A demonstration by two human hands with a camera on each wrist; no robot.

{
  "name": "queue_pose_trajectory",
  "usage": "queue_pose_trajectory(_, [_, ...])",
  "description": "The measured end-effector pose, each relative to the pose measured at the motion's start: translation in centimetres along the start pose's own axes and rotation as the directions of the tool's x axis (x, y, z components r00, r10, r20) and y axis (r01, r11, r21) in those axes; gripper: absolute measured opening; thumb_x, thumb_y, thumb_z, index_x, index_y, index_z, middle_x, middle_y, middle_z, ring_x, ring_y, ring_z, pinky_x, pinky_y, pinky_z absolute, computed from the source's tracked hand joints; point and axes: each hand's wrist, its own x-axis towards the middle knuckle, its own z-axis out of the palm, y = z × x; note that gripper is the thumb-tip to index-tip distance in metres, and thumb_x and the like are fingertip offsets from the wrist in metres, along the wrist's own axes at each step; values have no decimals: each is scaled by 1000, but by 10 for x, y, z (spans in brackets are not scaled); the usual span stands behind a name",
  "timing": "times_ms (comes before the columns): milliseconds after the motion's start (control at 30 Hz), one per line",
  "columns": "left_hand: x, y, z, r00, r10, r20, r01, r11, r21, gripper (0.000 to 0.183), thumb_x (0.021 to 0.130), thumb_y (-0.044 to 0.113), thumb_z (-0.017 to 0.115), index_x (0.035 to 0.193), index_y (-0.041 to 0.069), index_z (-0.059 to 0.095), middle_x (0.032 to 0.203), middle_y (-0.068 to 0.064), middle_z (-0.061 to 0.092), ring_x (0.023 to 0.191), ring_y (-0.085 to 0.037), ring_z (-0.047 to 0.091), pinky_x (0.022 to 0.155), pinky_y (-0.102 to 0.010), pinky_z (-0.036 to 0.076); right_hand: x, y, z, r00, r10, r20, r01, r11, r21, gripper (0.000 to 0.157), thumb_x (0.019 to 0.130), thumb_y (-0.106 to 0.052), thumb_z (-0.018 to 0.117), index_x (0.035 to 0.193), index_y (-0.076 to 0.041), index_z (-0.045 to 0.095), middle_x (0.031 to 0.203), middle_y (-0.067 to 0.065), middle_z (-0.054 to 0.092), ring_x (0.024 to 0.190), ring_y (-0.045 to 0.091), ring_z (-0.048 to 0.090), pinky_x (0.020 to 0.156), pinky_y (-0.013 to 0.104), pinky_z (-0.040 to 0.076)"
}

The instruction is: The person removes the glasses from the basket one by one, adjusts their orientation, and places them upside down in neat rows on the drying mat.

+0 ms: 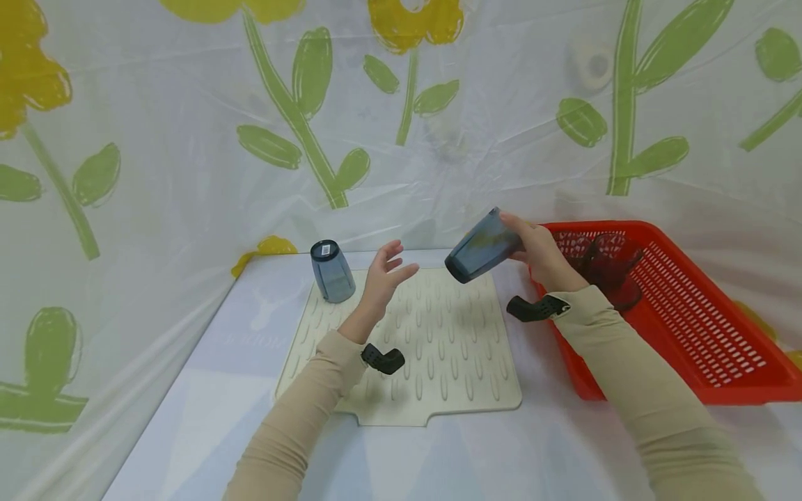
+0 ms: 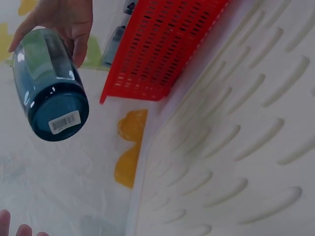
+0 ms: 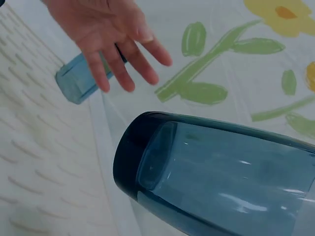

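Note:
My right hand [image 1: 544, 256] grips a translucent blue tumbler [image 1: 484, 246] near its rim, over the right part of a cream ribbed draining mat [image 1: 438, 362]. The tumbler tilts, its thick dark base pointing down and left; a barcode label shows on that base in the left wrist view. My left hand [image 1: 382, 277], fingers spread and holding nothing, hovers above the mat, apart from the held tumbler. Just left of that hand, a second blue tumbler [image 1: 334, 277] stands upside down on the mat's far left corner. In the right wrist view, left fingers [image 3: 118, 69] partly cover it.
On the right, a red perforated basket [image 1: 708, 320] holds dark see-through glassware [image 1: 610, 268], partly hidden behind my right wrist. A flower-patterned curtain [image 1: 489, 139] hangs behind the table [image 1: 250, 348].

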Motion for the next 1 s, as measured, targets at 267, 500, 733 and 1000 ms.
queue_pose_trajectory(267, [1, -3, 10, 1000, 1, 3, -1, 1000, 20, 61, 83, 11, 65, 137, 8, 37, 140, -12, 39, 125, -29, 38, 99, -44, 38, 1, 3, 18, 998, 53, 21, -55, 994, 99, 75, 84, -51, 57, 136, -3, 34, 133, 12, 36, 122, 28, 34, 108, 42, 28])
queue_pose_trajectory(500, [1, -1, 16, 1000, 13, 20, -13, 999, 34, 62, 82, 11, 66, 138, 9, 38, 140, -10, 39, 125, -27, 38, 97, -45, 40, 0, 8, 27, 997, 67, 39, -72, 989, 129, 79, 86, -49, 55, 143, -6, 21, 145, 16, 26, 129, 32, 27, 108, 42, 26])
queue_pose_trajectory(733, [-1, -1, 21, 997, 30, 66, -31, 999, 25, 61, 83, 10, 64, 138, 9, 37, 140, -11, 38, 125, -28, 37, 96, -45, 40, 0, 14, 35, 993, 116, 33, -121, 967, 225, 77, 86, -51, 54, 143, -10, 23, 143, 14, 28, 126, 30, 32, 108, 39, 27])
queue_pose_trajectory(1000, [-5, -5, 25, 998, 25, 61, -25, 1000, -6, 63, 83, 8, 64, 139, 11, 36, 140, -11, 37, 123, -27, 39, 94, -43, 42, 1, 15, 45, 992, 89, 92, -111, 956, 272, 74, 87, -51, 51, 144, -13, 23, 142, 15, 29, 125, 31, 34, 108, 39, 28])
